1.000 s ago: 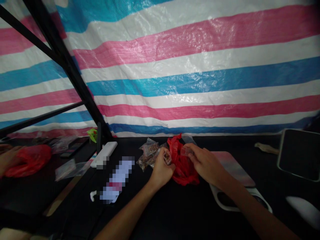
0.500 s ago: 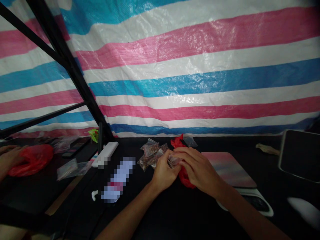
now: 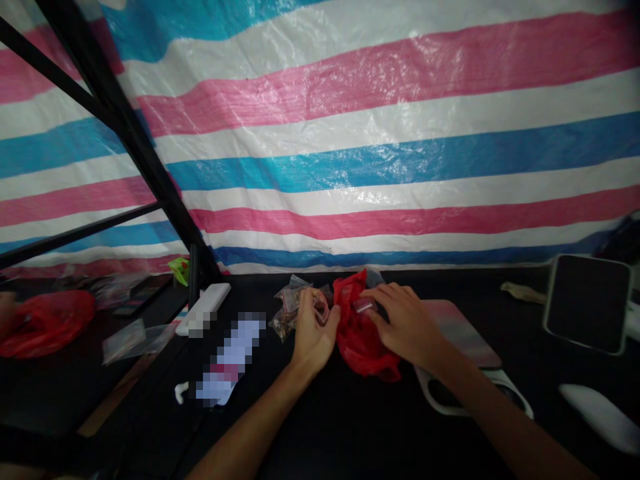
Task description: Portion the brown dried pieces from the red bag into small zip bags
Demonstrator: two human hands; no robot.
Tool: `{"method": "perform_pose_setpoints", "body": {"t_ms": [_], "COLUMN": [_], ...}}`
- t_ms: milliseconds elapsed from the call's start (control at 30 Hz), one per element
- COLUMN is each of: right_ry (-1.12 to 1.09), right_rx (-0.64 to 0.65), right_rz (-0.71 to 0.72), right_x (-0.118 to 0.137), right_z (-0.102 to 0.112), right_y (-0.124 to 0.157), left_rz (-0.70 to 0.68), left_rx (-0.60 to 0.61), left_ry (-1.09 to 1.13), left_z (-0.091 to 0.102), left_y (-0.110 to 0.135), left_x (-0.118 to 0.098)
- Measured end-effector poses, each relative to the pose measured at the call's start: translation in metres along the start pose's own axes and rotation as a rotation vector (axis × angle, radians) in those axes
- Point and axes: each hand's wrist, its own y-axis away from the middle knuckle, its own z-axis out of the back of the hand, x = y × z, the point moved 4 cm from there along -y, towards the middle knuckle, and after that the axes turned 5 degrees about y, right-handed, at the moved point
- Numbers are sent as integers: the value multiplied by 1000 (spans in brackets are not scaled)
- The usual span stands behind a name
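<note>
My left hand [image 3: 311,330] is closed round a small clear plastic bag [image 3: 321,308], whose mouth appears rounded open between thumb and fingers. Just behind it lie several small clear bags with brownish contents [image 3: 284,319], partly covered by this hand. To the right sits a crumpled red plastic bag [image 3: 363,350]. My right hand [image 3: 400,320] reaches over it, its thumb and fingers closing on a small, clear, pinkish item [image 3: 364,305] whose kind I cannot make out.
Left of my hands are a pixelated phone-like object [image 3: 233,360], a white bar-shaped object [image 3: 205,310] and a white earbud [image 3: 181,393]. On the right are a pinkish flat pad [image 3: 463,330], a white mouse [image 3: 597,413] and a dark-faced device [image 3: 587,303]. Another person's hand [image 3: 7,313] touches a red bag.
My hands have moved apart; the left went slightly left with the small clear bag, the right moved over the red bag. More of the red bag shows, spread wider. The view shifted slightly.
</note>
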Motion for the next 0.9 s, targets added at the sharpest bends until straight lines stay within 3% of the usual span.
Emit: {"method": "perform_pose_setpoints", "body": {"t_ms": [100,233,333,533,600,700,800,900], "right_ry": [-80,-253,-427,-644,-721,-712,-508,-288], "right_rx": [93,-10,-45,18,36,31,19,56], "right_rz": [102,134,101,-24,-25,-25,-31,-33], "right_x": [7,18,30,47,44,29,4,-28], "right_z": [-6,7,11,-3,-4,4,23,44], "right_y": [2,2,4,10,7,1,1,9], "left_rz": [-91,-141,-161,-203,-254,-286,-236,-194], "left_rx": [-90,-88,5,281,310,211,63,146], "left_ry": [13,227,318,186,141,43,-159,-312], "left_z": [10,15,9,-7,-7,-3,1,-4], "left_y": [-4,-9,-8,13,15,9,0,-4], "left_x": [-8,-16,-25,-38,-38,-28,-12,-1]}}
